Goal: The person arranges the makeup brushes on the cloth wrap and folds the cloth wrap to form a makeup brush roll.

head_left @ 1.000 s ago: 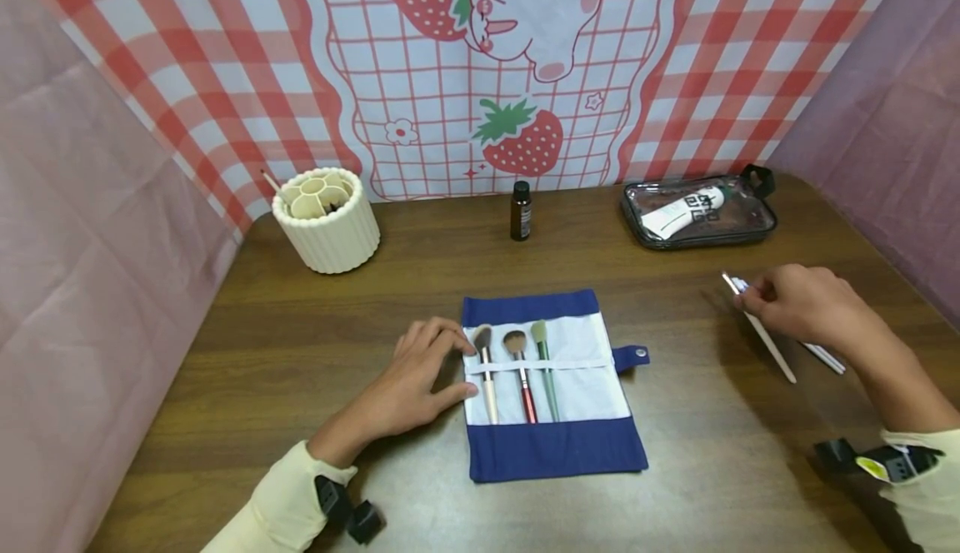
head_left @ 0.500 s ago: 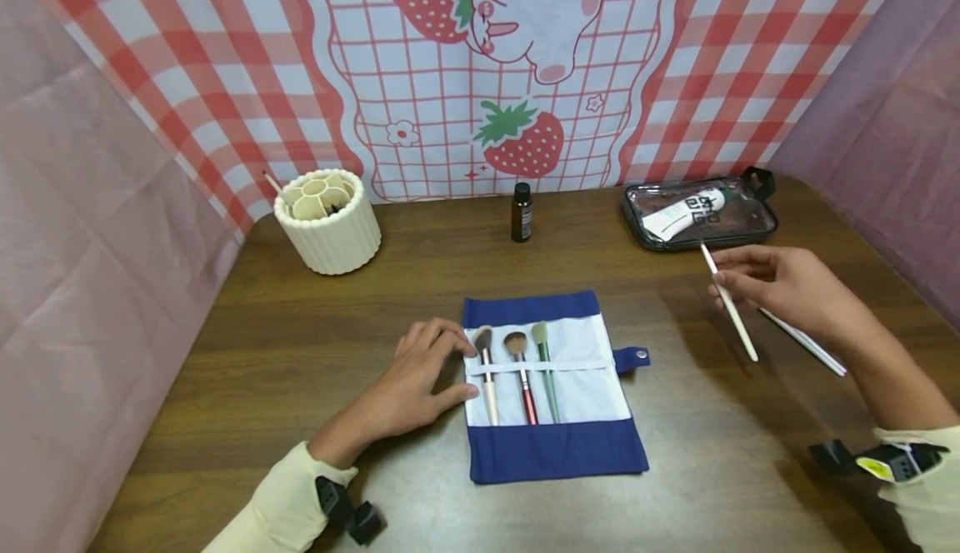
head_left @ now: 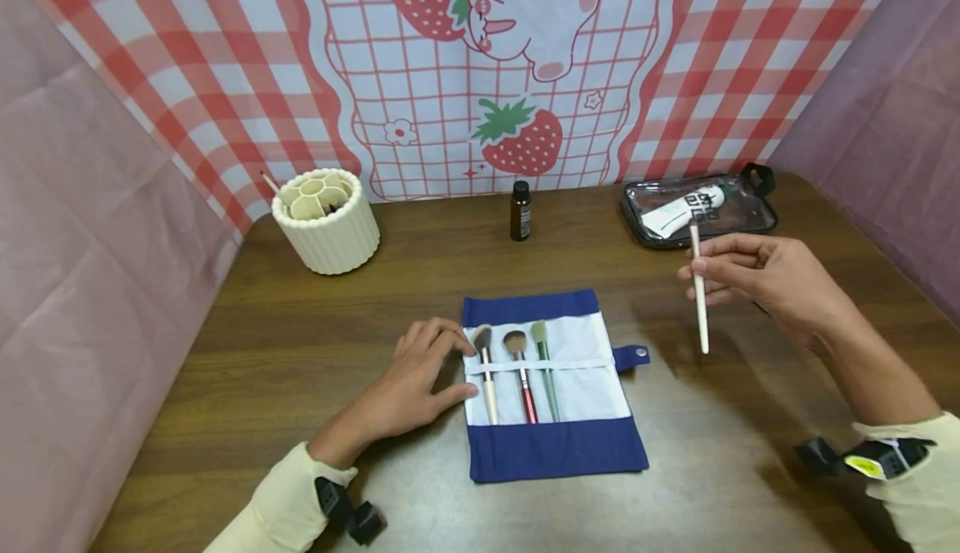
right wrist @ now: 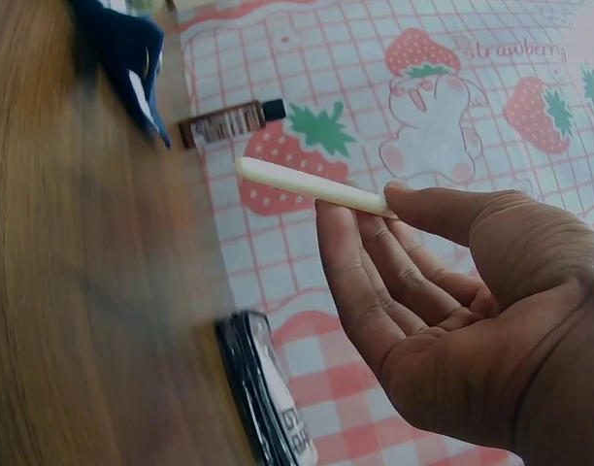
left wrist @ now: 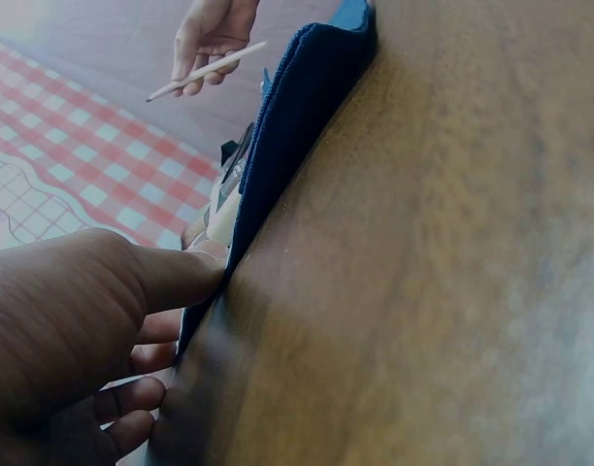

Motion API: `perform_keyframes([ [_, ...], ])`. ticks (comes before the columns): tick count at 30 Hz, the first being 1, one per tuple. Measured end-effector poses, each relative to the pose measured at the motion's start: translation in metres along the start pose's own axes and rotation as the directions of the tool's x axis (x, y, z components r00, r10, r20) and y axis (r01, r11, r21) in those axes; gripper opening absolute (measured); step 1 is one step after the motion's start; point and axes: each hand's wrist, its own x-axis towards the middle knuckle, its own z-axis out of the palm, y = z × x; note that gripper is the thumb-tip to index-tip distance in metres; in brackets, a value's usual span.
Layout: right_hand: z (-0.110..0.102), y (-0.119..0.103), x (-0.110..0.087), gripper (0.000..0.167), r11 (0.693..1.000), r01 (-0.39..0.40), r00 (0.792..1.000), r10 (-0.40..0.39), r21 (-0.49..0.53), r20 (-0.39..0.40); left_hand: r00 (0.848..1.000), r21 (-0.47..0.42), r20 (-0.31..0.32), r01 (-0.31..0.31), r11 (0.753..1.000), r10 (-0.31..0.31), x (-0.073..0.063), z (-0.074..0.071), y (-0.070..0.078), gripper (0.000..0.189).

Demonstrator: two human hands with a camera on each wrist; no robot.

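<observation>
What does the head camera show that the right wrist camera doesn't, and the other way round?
Only the head view: the left hand, the cream ribbed holder and the red-handled brush.
Only the right wrist view: the printed word "strawberry".
Both: the right hand pinching a pale stick, the brown bottle and part or all of the blue roll.

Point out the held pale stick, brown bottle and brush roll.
Held pale stick (head_left: 701, 301), head view: lower shaft.
Brown bottle (head_left: 520, 217), head view: body middle.
Brush roll (head_left: 558, 451), head view: navy lower flap.

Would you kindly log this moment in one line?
left hand: touches brush roll edge | right hand: pinches pale stick, aloft | brush roll: open, three brushes inside
</observation>
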Motion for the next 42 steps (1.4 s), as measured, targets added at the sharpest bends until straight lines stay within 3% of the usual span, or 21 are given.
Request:
perform_keyframes([
  [14, 0.035, -0.011, 0.018, 0.038, 0.998, -0.015, 1.000, 0.015, -0.060, -0.002, 1.000, 0.005, -0.003, -0.004, 1.000, 0.004, -0.001, 0.000, -0.002, 0.042],
  [18, 0.046, -0.012, 0.026, 0.039, 0.999, -0.014, 1.000, 0.014, -0.033, 0.001, 1.000, 0.007, -0.006, -0.006, 1.000, 0.006, -0.001, 0.000, -0.002, 0.042],
  [25, 0.064, -0.004, 0.038, 0.038, 1.000, -0.010, 0.999, 0.010, -0.010, 0.036, 1.000, 0.010, -0.002, 0.001, 1.000, -0.001, 0.000, 0.001, -0.002, 0.041],
  [28, 0.070, 0.001, 0.043, 0.035, 0.998, -0.004, 0.998, -0.001, 0.066, 0.069, 1.000, 0.011, -0.003, -0.004, 1.000, 0.004, 0.000, 0.001, -0.002, 0.041],
  [32, 0.077, 0.007, 0.048, 0.033, 0.996, 0.003, 0.995, -0.012, 0.091, 0.098, 1.000, 0.012, -0.007, -0.009, 1.000, 0.009, 0.000, 0.001, -0.002, 0.042],
  [42, 0.096, 0.020, 0.057, 0.045, 0.995, -0.048, 0.994, 0.038, 0.091, 0.102, 1.000, 0.010, -0.007, -0.007, 1.000, 0.007, 0.000, 0.002, -0.003, 0.041],
])
